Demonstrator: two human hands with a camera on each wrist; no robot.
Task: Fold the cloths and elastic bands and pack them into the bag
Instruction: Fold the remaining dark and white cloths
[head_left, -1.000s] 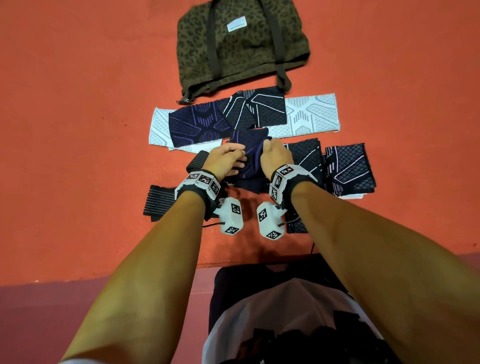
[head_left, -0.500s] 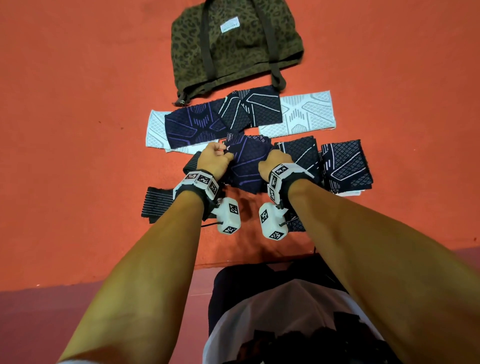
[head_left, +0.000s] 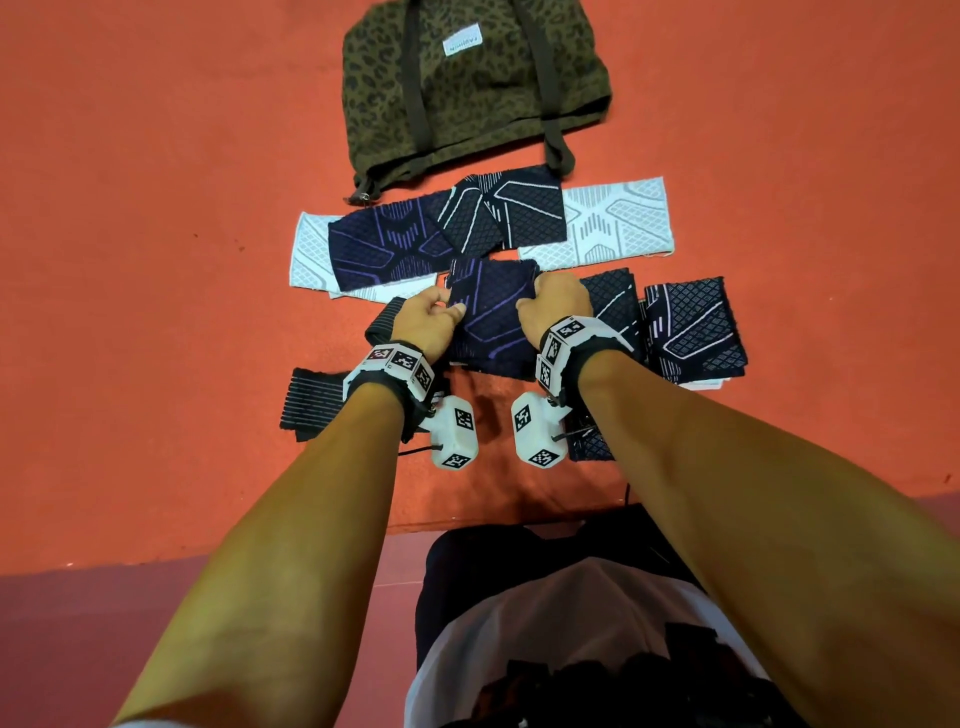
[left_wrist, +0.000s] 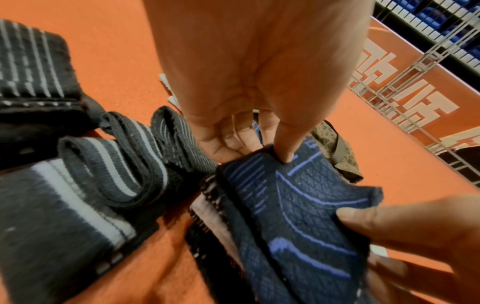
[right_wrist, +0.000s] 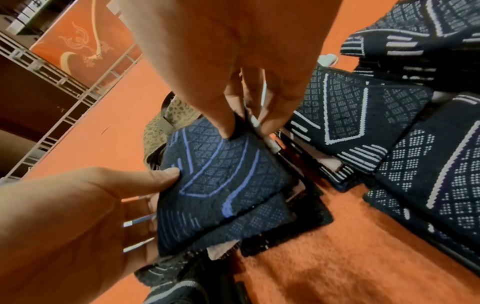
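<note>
the folded navy cloth is held just above the orange floor, between the striped bands and the folded stack, well short of the bag. the left hand pinches its left edge and the right hand its right edge, both clamped on it. the layers look loose, with lower edges peeking out, so i judge the fold could slip open if either pinch misses the under layers, and it could snag the unfolded cloths lying across the way to the bag
</note>
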